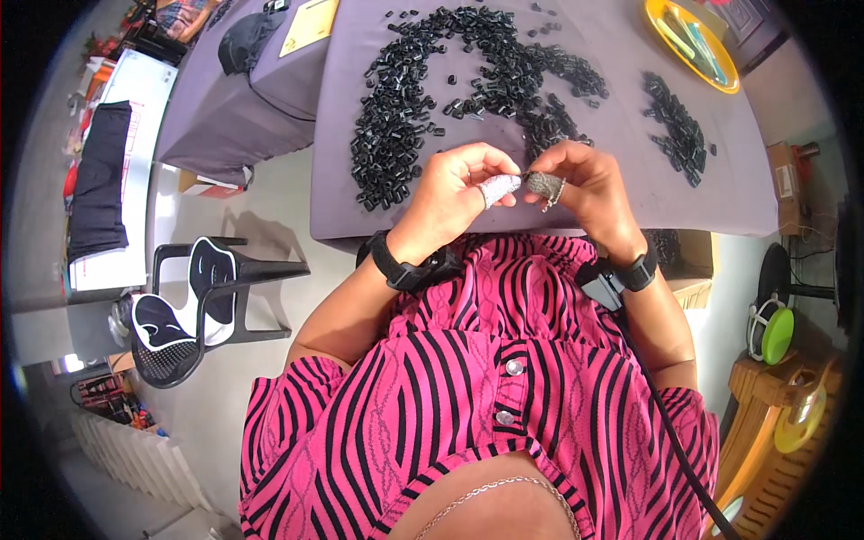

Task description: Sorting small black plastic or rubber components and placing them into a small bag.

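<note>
My left hand (pixel 448 192) and my right hand (pixel 589 184) meet over the near part of the table, fingertips almost touching. Between them is a small black piece (pixel 526 175), mostly covered by the fingers; both hands appear to pinch it. A whitish wrap (pixel 499 189) covers my left thumb, and a grey textured wrap (pixel 544 187) covers the right one. Just beyond the hands spreads a big pile of small black plastic-looking pieces (pixel 387 135). A separate, smaller group of black pieces (pixel 677 135) lies to the right.
Grey cloth covers the table (pixel 621 117). A yellow oval tray (pixel 657 22) with long pale items stands at the far right. A black cap (pixel 247 43) and a yellow sheet (pixel 309 27) lie at the far left. A black chair (pixel 252 270) stands on the floor at left.
</note>
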A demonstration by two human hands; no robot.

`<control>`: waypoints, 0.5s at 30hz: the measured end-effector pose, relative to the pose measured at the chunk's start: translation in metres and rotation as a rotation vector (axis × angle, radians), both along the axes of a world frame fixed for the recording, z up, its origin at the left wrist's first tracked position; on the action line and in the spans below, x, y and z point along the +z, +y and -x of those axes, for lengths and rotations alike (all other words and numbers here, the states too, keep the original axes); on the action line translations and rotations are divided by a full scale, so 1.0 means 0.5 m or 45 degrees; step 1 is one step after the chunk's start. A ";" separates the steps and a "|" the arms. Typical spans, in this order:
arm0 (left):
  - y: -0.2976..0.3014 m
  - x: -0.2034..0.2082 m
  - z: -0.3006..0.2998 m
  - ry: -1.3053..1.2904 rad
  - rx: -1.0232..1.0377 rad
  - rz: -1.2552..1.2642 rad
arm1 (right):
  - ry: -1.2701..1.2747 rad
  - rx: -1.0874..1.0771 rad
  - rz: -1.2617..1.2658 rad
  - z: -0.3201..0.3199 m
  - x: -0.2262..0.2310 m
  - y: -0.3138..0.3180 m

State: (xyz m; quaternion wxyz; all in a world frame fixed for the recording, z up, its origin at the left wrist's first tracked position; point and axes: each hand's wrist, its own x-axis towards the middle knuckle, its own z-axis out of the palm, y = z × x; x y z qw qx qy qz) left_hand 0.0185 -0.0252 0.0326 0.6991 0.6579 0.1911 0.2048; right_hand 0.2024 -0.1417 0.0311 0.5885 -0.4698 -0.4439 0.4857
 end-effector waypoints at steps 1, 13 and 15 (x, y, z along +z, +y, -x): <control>0.000 -0.001 0.001 -0.001 0.001 -0.001 | -0.044 0.002 -0.005 0.001 0.001 0.000; 0.018 0.018 0.004 0.153 -0.284 0.281 | -0.008 0.350 0.157 0.001 0.018 -0.012; 0.017 0.018 0.003 0.148 -0.275 0.308 | -0.042 0.349 0.149 0.005 0.016 -0.009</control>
